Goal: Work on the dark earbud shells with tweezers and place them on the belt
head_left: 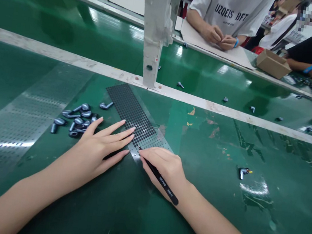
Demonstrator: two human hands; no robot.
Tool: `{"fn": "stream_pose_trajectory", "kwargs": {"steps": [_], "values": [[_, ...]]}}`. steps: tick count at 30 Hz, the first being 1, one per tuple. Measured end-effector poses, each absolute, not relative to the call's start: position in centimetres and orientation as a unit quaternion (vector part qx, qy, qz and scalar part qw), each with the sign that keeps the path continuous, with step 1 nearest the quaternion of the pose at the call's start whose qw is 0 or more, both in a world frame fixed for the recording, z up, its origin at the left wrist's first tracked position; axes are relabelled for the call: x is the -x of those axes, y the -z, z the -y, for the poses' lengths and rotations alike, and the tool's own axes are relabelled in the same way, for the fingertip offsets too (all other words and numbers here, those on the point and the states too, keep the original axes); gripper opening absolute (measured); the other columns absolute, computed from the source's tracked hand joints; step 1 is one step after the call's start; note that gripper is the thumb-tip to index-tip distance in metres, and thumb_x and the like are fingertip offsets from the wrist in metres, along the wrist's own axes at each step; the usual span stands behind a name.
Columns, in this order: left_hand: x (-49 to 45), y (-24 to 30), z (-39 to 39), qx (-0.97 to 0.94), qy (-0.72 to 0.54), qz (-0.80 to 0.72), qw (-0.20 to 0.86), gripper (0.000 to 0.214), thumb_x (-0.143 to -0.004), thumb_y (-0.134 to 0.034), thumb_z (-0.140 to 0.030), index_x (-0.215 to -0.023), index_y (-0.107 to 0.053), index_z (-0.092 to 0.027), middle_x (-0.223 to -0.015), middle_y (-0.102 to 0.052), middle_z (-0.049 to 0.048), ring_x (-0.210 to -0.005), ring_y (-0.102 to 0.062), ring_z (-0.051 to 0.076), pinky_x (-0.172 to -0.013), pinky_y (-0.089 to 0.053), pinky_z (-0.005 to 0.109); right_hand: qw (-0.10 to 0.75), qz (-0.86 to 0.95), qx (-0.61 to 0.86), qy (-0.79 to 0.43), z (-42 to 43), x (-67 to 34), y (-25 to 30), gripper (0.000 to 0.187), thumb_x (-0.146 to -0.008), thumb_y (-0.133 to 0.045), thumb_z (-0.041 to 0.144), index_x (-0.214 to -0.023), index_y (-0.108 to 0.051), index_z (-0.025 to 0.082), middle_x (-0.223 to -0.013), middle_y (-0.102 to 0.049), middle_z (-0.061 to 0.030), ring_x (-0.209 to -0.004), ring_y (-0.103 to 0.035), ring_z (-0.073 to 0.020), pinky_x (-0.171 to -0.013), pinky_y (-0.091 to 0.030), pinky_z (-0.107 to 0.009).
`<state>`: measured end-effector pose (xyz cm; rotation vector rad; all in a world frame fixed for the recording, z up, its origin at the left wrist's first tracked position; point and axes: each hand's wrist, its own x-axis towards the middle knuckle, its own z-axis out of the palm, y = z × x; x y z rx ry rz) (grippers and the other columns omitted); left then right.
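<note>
Left hand (pixel 97 149): open, fingers spread, lying flat on a black perforated mesh strip (pixel 129 111), steadying it well. Right hand (pixel 161 167): firmly pinching slim black tweezers (pixel 161 181), tips at the strip's near end. Grey metallic earbud shells (pixel 80 121) lie just beyond the left hand.

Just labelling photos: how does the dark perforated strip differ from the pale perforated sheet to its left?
The dark perforated strip is black-looking and narrower; the pale perforated sheet is wider and see-through. The left hand rests on the strip and black tweezers sit at its edge; nothing touches the sheet. Both lie flat on the green conveyor belt, with rows of round holes.
</note>
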<state>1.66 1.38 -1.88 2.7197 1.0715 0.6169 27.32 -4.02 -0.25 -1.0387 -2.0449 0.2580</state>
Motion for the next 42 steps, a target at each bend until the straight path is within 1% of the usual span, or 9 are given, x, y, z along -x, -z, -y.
{"fn": "stream_pose_trajectory", "kwargs": {"steps": [5, 9, 13, 17, 22, 29, 33, 36, 42], "values": [[-1.9, 1.4, -1.5, -0.905, -0.204, -0.362, 0.091, 0.051, -0.116, -0.037, -0.055, -0.146, -0.072, -0.035, -0.153, -0.073, 0.0037, -0.154, -0.056, 0.041, -0.136, -0.02, 0.077, 0.411, 0.807, 0.411, -0.105, 4.1, -27.3, 0.4, 0.027, -0.103, -0.062, 0.006, -0.088, -0.077, 0.022, -0.102, -0.088, -0.0055, -0.092, -0.085, -0.0184, -0.09, -0.07, -0.028], [-2.0, 1.3, -1.6, -0.899, -0.186, -0.377, 0.126, 0.052, -0.115, -0.038, -0.058, -0.144, -0.074, -0.035, -0.153, -0.072, 0.0071, -0.154, -0.056, 0.043, -0.133, -0.02, 0.081, 0.411, 0.802, 0.416, -0.119, 4.0, -27.2, 0.3, 0.023, -0.106, -0.06, 0.011, -0.1, -0.079, 0.024, -0.102, -0.089, -0.0054, -0.091, -0.086, -0.0193, -0.088, -0.071, -0.029], [-2.0, 1.7, -1.2, -0.899, -0.191, -0.378, 0.108, 0.045, -0.115, -0.042, -0.044, -0.144, -0.074, -0.032, -0.152, -0.072, 0.011, -0.153, -0.058, 0.041, -0.132, -0.02, 0.082, 0.449, 0.793, 0.393, -0.123, 3.8, -27.0, 0.2, 0.02, -0.107, -0.06, 0.013, -0.113, -0.077, 0.022, -0.097, -0.088, -0.0061, -0.084, -0.086, -0.02, -0.079, -0.071, -0.028], [-2.0, 2.1, -1.1, -0.915, -0.174, -0.362, 0.047, 0.041, -0.111, -0.049, -0.029, -0.145, -0.073, -0.029, -0.148, -0.075, 0.0121, -0.148, -0.063, 0.038, -0.131, -0.029, 0.079, 0.468, 0.786, 0.381, -0.137, 3.7, -26.7, 1.1, 0.021, -0.103, -0.061, 0.009, -0.113, -0.075, 0.02, -0.092, -0.087, -0.0069, -0.079, -0.085, -0.0219, -0.076, -0.071, -0.029], [-1.9, 2.0, -1.5, -0.924, -0.155, -0.348, 0.012, 0.042, -0.108, -0.052, -0.024, -0.145, -0.073, -0.028, -0.146, -0.076, 0.013, -0.145, -0.066, 0.038, -0.127, -0.041, 0.075, 0.482, 0.786, 0.368, -0.122, 3.5, -26.4, 2.4, 0.023, -0.103, -0.059, 0.01, -0.114, -0.075, 0.021, -0.094, -0.087, -0.0078, -0.08, -0.086, -0.0231, -0.075, -0.072, -0.029], [-1.8, 2.8, -1.7, -0.92, -0.155, -0.359, 0.015, 0.042, -0.109, -0.052, -0.027, -0.146, -0.072, -0.03, -0.148, -0.075, 0.0123, -0.149, -0.063, 0.038, -0.128, -0.037, 0.076, 0.491, 0.774, 0.376, -0.137, 3.5, -26.5, 2.2, 0.029, -0.104, -0.06, 0.01, -0.123, -0.079, 0.023, -0.103, -0.089, -0.0098, -0.089, -0.088, -0.0237, -0.085, -0.073, -0.031], [-1.5, 3.0, -1.9, -0.918, -0.165, -0.359, 0.034, 0.041, -0.111, -0.05, -0.031, -0.145, -0.073, -0.033, -0.149, -0.075, 0.0106, -0.148, -0.064, 0.039, -0.127, -0.036, 0.08, 0.542, 0.715, 0.39, -0.208, 3.4, -26.6, 1.1, 0.025, -0.097, -0.071, 0.009, -0.113, -0.085, 0.021, -0.102, -0.09, -0.01, -0.09, -0.088, -0.0244, -0.089, -0.073, -0.031], [-1.3, 3.4, -2.2, -0.912, -0.182, -0.365, 0.048, 0.041, -0.112, -0.049, -0.037, -0.145, -0.073, -0.035, -0.151, -0.073, 0.0113, -0.15, -0.062, 0.04, -0.129, -0.029, 0.081, 0.553, 0.68, 0.414, -0.248, 2.9, -26.9, 0.7, 0.019, -0.096, -0.075, 0.013, -0.107, -0.087, 0.023, -0.099, -0.09, -0.0076, -0.089, -0.088, -0.022, -0.087, -0.072, -0.029], [-0.9, 4.1, -2.5, -0.909, -0.189, -0.367, 0.052, 0.045, -0.113, -0.044, -0.049, -0.148, -0.072, -0.037, -0.152, -0.073, 0.0095, -0.152, -0.059, 0.039, -0.132, -0.027, 0.076, 0.558, 0.607, 0.469, -0.316, 1.8, -27.7, 0.2, 0.005, -0.092, -0.086, 0.022, -0.096, -0.087, 0.023, -0.097, -0.089, -0.0072, -0.088, -0.088, -0.0219, -0.083, -0.073, -0.029]]}}
